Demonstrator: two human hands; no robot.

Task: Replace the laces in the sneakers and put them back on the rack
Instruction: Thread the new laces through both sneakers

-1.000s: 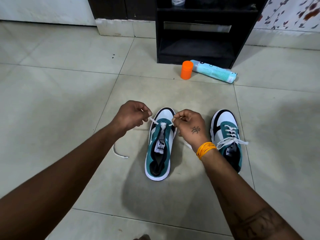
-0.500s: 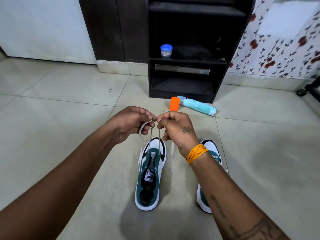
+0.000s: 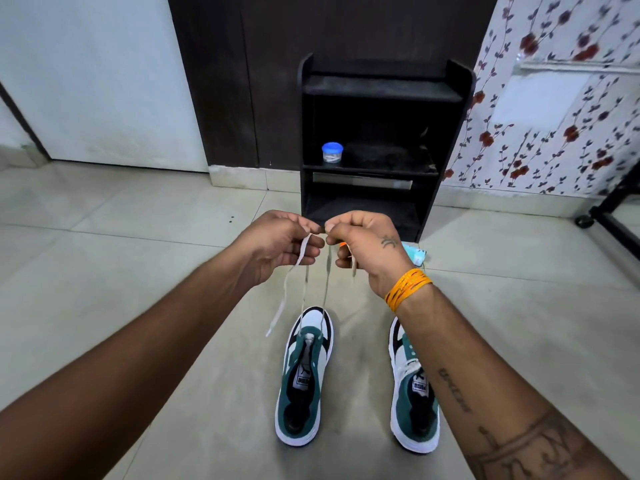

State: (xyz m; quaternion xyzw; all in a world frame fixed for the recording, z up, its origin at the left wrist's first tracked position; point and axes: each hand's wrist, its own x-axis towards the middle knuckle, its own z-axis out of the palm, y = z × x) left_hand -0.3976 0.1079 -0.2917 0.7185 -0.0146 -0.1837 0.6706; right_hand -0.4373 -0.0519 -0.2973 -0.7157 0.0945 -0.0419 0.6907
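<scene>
Two sneakers stand side by side on the tiled floor, toes pointing toward a black rack that stands against the far wall. The left sneaker has a white toe cap, black side panels, a teal suede body and a white sole; its tongue shows a small logo label, and only the lowest eyelets near the toe carry lace. The right sneaker wears the same colours and is partly covered by the forearm; white lacing crosses its upper.

A flat white lace rises from the left sneaker's front eyelets in two strands to the raised hands. The left hand has its fingers curled and pinches one strand between thumb and forefinger; the free tail hangs down past the palm, its tip dangling beside the shoe's toe. The right hand is likewise curled, pinching the other strand at the fingertips, with a short end hanging below. The two hands almost touch. An orange thread band circles the right wrist.

On the rack's middle shelf, at its left end, sits a small blue-lidded jar. A pale blue tube lies on the floor just in front of the rack, mostly hidden behind the right hand.
</scene>
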